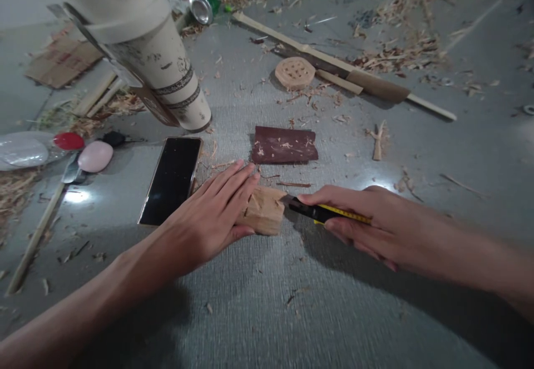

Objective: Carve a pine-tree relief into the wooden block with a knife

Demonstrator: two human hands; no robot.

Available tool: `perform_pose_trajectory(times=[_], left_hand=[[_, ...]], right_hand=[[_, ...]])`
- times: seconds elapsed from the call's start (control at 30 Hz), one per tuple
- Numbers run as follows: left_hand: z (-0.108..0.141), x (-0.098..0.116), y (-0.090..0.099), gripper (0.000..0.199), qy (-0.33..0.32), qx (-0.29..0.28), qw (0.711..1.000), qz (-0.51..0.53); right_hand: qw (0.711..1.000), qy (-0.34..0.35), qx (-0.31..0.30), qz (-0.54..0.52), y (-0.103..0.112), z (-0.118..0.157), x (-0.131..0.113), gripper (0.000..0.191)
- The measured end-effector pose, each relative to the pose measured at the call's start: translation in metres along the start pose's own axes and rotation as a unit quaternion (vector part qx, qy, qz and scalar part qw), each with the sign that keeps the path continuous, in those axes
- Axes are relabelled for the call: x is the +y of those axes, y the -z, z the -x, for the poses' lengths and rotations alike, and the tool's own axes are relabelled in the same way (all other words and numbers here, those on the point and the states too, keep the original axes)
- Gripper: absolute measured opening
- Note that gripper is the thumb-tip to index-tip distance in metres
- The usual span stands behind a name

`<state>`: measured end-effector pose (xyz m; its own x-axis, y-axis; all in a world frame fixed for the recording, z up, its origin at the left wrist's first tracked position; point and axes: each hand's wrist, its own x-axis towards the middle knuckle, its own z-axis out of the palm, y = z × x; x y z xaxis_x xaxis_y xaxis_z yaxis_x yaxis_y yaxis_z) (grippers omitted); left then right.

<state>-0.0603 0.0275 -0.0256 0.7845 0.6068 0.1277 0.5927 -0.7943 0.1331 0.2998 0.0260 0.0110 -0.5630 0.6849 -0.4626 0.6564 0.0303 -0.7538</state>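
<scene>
A light wooden block (267, 213) lies on the grey floor-like surface in the middle. My left hand (212, 213) presses on its left part, with the fingers stretched forward and the thumb along the near side, gripping it. From the right, my right hand (362, 219) is wrapped round a black and yellow utility knife (312, 211). The knife's blade points left and meets the block's right end, near the top edge. Just beyond the block is a dark red folded sheet (284, 145) sprinkled with wood shavings.
A black phone (171, 180) lies left of the block, with a tall white cup (158, 57) behind it. Farther back are a round carved wooden piece (295, 73), a long stick (429, 107), a green can (205, 0) and scattered shavings. Spoons (95, 156) lie far left.
</scene>
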Motion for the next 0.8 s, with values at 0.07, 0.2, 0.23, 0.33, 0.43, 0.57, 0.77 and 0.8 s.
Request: perform_pose_trajectory(times=[0.07,0.2,0.23,0.33,0.43,0.57,0.77,0.8], left_hand=[[0.000,0.001,-0.001,0.081,0.004,0.003,1.000,0.000],[-0.004,0.001,-0.003,0.083,0.014,0.004,1.000,0.008],[-0.005,0.000,-0.003,0.082,0.013,0.002,1.000,0.010],[-0.007,-0.001,-0.002,0.079,0.011,-0.004,1.000,0.019],[-0.005,-0.001,0.002,0.078,0.018,-0.003,0.999,0.028],[-0.003,-0.001,0.008,0.073,0.008,-0.006,0.999,0.033],[-0.004,-0.003,0.012,0.074,0.006,-0.013,0.998,0.053],[-0.003,-0.003,0.012,0.075,0.005,-0.012,0.999,0.052]], right_hand=[[0.996,-0.017,-0.022,-0.080,-0.002,-0.002,-0.004,0.047],[0.971,-0.065,-0.104,-0.205,-0.012,-0.009,-0.017,0.059],[0.968,-0.069,-0.125,-0.207,-0.013,-0.010,-0.020,0.060],[0.973,-0.064,-0.124,-0.184,-0.012,-0.010,-0.020,0.059],[0.995,-0.016,-0.030,-0.090,-0.003,-0.006,-0.005,0.054],[0.996,0.045,0.060,0.052,0.004,-0.001,0.016,0.050],[0.982,0.087,0.114,0.125,-0.006,-0.002,0.012,0.046],[0.980,0.091,0.123,0.129,-0.007,-0.003,0.010,0.045]])
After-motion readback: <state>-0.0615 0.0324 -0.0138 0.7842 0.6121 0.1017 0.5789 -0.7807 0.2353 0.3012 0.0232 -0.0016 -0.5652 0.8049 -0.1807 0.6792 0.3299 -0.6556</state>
